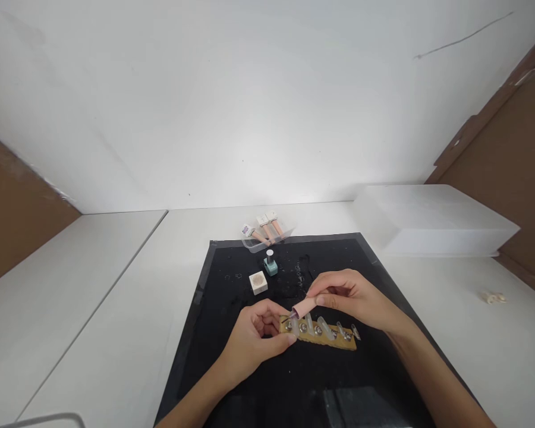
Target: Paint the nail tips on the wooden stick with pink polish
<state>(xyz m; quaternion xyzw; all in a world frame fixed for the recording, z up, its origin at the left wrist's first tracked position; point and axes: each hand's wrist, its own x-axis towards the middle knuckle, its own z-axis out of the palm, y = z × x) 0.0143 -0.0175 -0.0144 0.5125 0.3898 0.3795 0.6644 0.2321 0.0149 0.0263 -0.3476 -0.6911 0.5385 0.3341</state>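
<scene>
My left hand pinches the left end of a flat, yellowish strip between thumb and fingers. Round, shiny metal pieces sit along the strip, and several clear false nail tips stick up from it. Closed around the pink cap of a nail polish brush, my right hand is just above the strip's left end. The brush points down and to the left, close to the leftmost nail tip; whether its bristles touch anything I cannot tell.
Behind the hands stand a teal nail polish bottle and a small white block. A clear tray holds pink-handled pieces. A black mat covers the white table. A translucent box lies at right.
</scene>
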